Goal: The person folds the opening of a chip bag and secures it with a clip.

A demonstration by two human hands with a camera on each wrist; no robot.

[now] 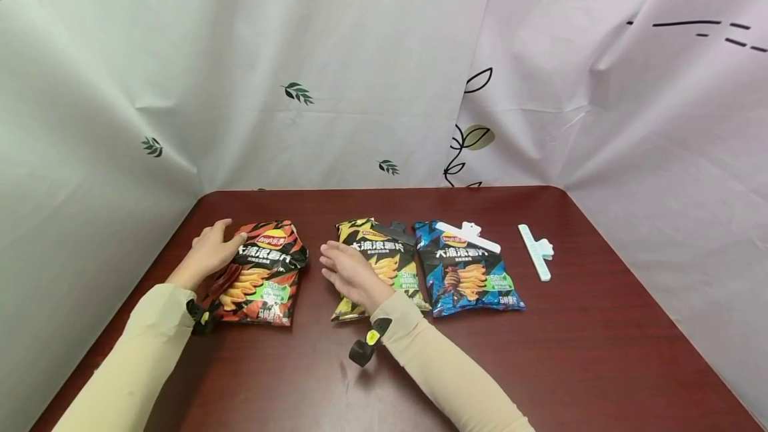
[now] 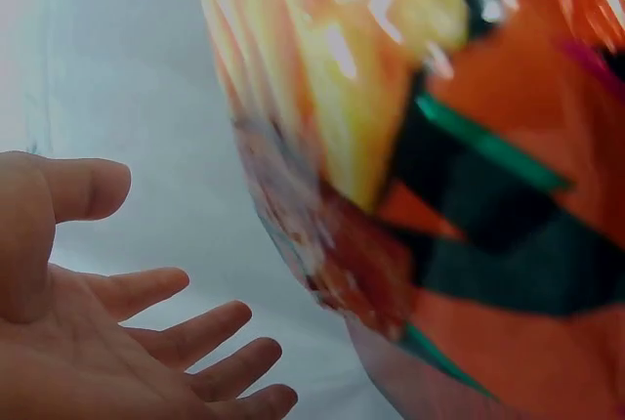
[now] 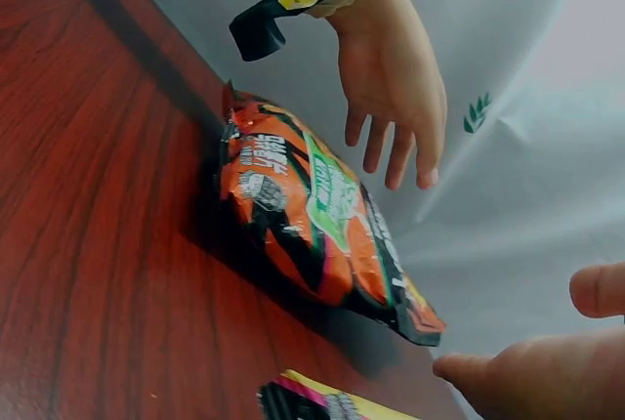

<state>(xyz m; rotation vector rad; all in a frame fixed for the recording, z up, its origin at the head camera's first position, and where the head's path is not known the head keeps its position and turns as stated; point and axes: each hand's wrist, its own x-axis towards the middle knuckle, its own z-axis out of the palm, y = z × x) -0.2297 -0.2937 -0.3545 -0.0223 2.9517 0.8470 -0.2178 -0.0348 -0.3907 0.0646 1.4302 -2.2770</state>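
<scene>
A puffed red chip bag (image 1: 270, 272) lies at the table's left. My left hand (image 1: 210, 253) is over its upper left side, fingers extended and thumb spread. In the left wrist view, a gap shows between that hand (image 2: 88, 342) and the bag (image 2: 508, 254). My right hand (image 1: 354, 277) reaches across the yellow chip bag (image 1: 387, 262), palm turned left toward the red bag, fingers loosely straight and holding nothing. In the right wrist view, the right fingertips (image 3: 459, 371) appear near the red bag's (image 3: 293, 205) top corner.
A black clip (image 1: 394, 232) sits on the yellow bag's top. Beside it lies a blue chip bag (image 1: 468, 282) with a white clip (image 1: 468, 237) across its top. Farther right, a loose pale clip (image 1: 536, 252) rests on the dark red table (image 1: 600, 339). White cloth (image 1: 372, 39) hangs behind.
</scene>
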